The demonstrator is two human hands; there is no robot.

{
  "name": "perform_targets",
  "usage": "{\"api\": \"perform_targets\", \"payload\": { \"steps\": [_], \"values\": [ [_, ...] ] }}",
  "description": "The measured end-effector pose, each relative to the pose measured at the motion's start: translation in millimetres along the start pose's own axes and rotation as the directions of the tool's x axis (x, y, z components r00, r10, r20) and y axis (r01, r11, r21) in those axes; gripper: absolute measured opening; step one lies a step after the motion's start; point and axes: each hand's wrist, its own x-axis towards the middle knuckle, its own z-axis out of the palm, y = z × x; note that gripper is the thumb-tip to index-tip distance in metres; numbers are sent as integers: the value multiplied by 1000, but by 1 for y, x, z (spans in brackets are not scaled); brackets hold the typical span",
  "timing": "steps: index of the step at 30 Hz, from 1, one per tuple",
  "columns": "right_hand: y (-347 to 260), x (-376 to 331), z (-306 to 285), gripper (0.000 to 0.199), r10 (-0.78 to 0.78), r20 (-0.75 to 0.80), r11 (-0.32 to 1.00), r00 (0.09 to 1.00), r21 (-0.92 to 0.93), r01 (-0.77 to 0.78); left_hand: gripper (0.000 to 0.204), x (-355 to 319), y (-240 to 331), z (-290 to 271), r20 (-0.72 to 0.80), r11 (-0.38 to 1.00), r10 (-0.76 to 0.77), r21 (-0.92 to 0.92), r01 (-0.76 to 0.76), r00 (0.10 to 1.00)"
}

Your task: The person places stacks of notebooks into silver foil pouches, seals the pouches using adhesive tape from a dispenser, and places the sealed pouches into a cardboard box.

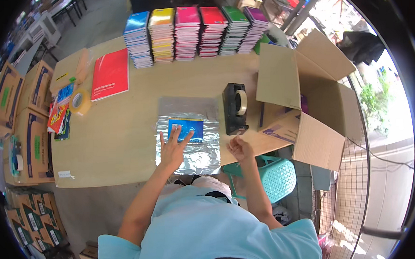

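My left hand [172, 149] lies with fingers spread over a small blue rectangular card or booklet [198, 126] with a yellow upper edge. That blue piece rests on, or inside, a clear plastic bag [203, 161] flat on the table; I cannot tell which. Just below the front end of a black tape dispenser [230, 107] is my right hand [241, 149], its fingers curled together. Whatever they may pinch is too small to make out. A roll of tape [240, 102] sits in the dispenser.
Stacks of coloured notebooks [187, 32] line the table's far edge. An opened cardboard box [319, 140] stands at the right, above a green plastic stool [280, 180]. At the left lie a red notebook [111, 75], a tape roll [80, 101] and colourful packets [58, 117], beside stacked cartons [34, 144].
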Motion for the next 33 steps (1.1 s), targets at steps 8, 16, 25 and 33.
{"api": "perform_targets", "payload": {
  "steps": [8,16,25,33],
  "values": [
    [2,-8,159,25,141,754,339,642,-646,684,90,-2,-4,3,-11,999,-1,37,1,1000],
    [38,55,209,51,507,667,-577,546,-208,790,84,-1,-1,1,26,999,2,-33,-2,1000],
    [20,43,193,71,300,729,-742,615,-226,631,80,-10,-31,-9,76,992,14,-130,-4,997],
    [-13,71,189,77,424,560,-624,711,-389,678,57,-58,-35,1,-38,557,-619,-726,404,785]
  ]
}}
